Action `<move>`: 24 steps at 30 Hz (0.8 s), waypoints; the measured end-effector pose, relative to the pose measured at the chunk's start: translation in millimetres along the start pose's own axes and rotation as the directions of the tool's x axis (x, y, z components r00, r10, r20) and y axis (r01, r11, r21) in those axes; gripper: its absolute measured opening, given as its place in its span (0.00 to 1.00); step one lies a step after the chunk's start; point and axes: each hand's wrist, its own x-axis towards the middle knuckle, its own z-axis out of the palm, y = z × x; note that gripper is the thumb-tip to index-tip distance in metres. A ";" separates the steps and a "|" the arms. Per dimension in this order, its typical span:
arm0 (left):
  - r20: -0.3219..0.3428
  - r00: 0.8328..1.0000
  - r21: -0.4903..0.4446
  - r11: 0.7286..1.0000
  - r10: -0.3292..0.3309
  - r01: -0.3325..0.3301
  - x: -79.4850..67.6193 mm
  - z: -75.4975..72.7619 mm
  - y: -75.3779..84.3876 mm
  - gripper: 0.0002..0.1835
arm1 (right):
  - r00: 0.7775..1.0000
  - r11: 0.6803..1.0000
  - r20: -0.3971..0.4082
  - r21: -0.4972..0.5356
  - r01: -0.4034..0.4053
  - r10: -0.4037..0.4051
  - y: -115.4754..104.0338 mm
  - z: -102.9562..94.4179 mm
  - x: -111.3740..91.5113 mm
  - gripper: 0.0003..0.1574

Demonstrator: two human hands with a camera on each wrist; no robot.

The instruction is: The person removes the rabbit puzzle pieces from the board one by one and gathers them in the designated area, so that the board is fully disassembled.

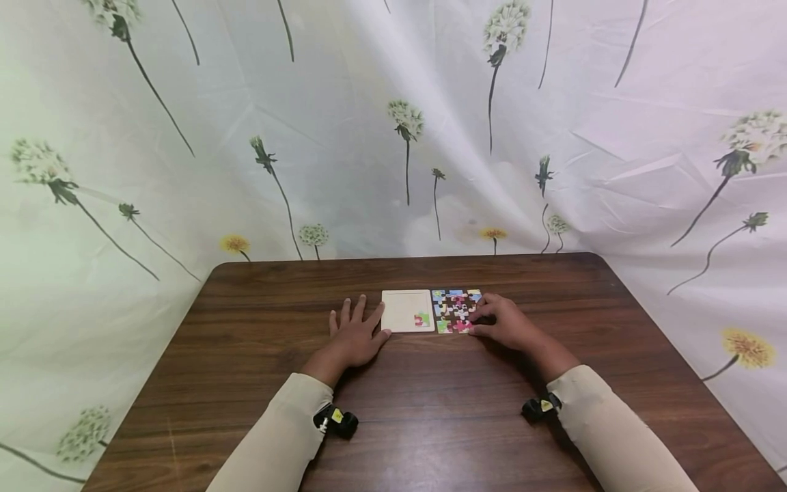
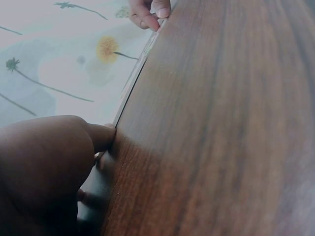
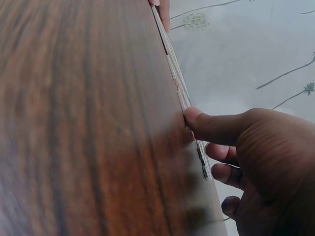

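A pale, square puzzle tray (image 1: 402, 307) lies flat near the table's far side, with a small green and pink joined patch (image 1: 421, 319) in its lower right corner. My left hand (image 1: 356, 339) rests beside it, fingers spread, thumb and forefinger touching its left edge. Directly right of the tray, colourful jigsaw pieces (image 1: 456, 309) lie in a loose square with dark gaps. At their lower right, my right hand (image 1: 507, 324) pinches a piece between thumb and curled forefinger; the piece is mostly hidden. In the right wrist view, the thumb (image 3: 206, 123) is at the thin edge of the pieces.
The brown wood-grain table (image 1: 424, 410) has rounded far corners. Behind it and at both sides hangs a pale cloth (image 1: 344, 137) printed with dandelions. A black wrist camera (image 1: 336, 420) is strapped to the left sleeve and another (image 1: 540, 408) to the right.
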 end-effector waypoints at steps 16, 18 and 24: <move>0.006 1.000 -0.023 1.000 0.005 -0.005 -0.1 -0.3 0.6 0.37 | 0.998 0.997 -0.050 0.063 0.044 -0.041 -6.3 -3.9 5.4 0.08; 0.012 1.000 -0.024 1.000 0.002 -0.002 -0.1 -0.7 0.8 0.37 | 0.998 0.997 -0.037 0.061 0.043 -0.041 -10.0 -2.7 9.1 0.09; 0.004 1.000 -0.034 0.999 0.005 -0.004 -0.5 0.0 0.9 0.37 | 0.998 0.996 -0.007 0.071 0.058 -0.058 -22.1 7.4 22.9 0.08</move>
